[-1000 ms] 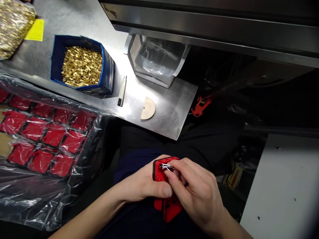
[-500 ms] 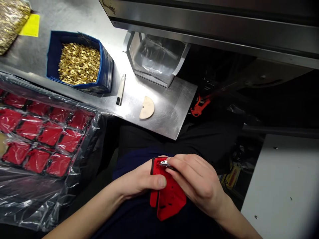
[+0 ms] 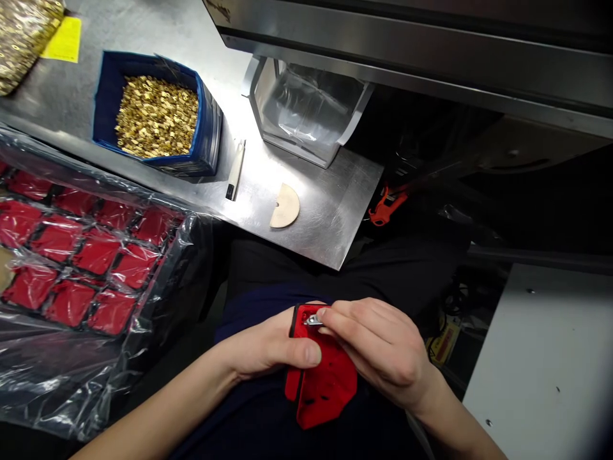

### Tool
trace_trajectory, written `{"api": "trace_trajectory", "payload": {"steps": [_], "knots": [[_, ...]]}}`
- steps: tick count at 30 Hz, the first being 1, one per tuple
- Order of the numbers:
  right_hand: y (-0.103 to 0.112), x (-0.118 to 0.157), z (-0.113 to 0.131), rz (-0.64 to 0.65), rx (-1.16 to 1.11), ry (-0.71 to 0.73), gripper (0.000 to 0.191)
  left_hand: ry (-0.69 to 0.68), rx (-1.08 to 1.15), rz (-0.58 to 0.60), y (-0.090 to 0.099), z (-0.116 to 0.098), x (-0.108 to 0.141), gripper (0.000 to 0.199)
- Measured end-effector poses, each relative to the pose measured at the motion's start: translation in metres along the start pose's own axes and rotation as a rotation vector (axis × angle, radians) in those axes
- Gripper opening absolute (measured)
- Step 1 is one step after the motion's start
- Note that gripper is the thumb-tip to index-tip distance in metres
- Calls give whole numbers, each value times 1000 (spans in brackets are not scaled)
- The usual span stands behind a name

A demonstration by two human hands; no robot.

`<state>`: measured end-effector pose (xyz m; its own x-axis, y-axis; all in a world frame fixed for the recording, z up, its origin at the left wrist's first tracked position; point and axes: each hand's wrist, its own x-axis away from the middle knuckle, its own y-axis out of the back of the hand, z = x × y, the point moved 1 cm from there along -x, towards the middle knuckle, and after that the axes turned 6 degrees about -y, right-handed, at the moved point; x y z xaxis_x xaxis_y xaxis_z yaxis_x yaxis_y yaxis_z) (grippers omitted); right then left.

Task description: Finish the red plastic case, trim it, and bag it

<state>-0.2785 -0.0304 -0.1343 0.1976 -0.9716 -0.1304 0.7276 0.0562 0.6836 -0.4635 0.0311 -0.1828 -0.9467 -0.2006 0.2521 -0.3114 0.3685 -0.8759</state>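
My left hand [image 3: 282, 348] is closed round a red plastic part [image 3: 330, 383] with black edging, its thumb lying across the inner face. Between the fingertips of my right hand [image 3: 378, 348] is a small silver clipper [image 3: 313, 320], which looks like a nail clipper. Its tip sits at the upper left corner of the red part, just inside the black edge. My right fingers cover the rest of the clipper and some of the part's right side. Both hands are low over my lap.
On the metal table [image 3: 325, 217] stand a blue box [image 3: 208, 134] of small brass pieces and a grey bin [image 3: 330, 153] with clear plastic. A white-handled knife [image 3: 235, 171] and a half-round disc [image 3: 286, 206] lie nearby. At left, a plastic-lined crate [image 3: 177, 268] holds red parts.
The silver clipper has shifted slightly left and down within the corner of the red part, and the part has tilted a little. The whole view has moved slightly.
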Motion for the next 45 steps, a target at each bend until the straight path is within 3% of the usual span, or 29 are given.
{"api": "trace_trajectory", "payload": {"steps": [2,5,8,13,16,27,31,39,43,45], "knots": [[4,0,1,-55,-47,-60,31,16,29,-13,0,1,1,54],[7,0,7,-113,-73,-278,25,-13,75,-27,-2,2,1,59],[1,2,19,-62,-125,-492,16,-60,84,-92,-3,5,1,70],[-16,2,35,-92,-222,-666,16,-24,6,-173,-2,7,3,93],[-21,1,37,-108,-259,-738,15,-14,-16,-179,-2,6,5,95],[-19,3,33,-27,-286,-725,14,-19,-43,-189,0,6,5,84],[-9,2,30,-18,-285,-694,13,3,12,-213,1,8,7,88],[12,-1,-3,-163,-170,-837,11,-33,15,-255,4,8,6,88],[7,-7,-1,-49,-240,-839,11,-49,37,-243,4,7,6,87],[3,-9,5,44,-282,-764,12,-59,52,-247,3,8,7,84]]}}
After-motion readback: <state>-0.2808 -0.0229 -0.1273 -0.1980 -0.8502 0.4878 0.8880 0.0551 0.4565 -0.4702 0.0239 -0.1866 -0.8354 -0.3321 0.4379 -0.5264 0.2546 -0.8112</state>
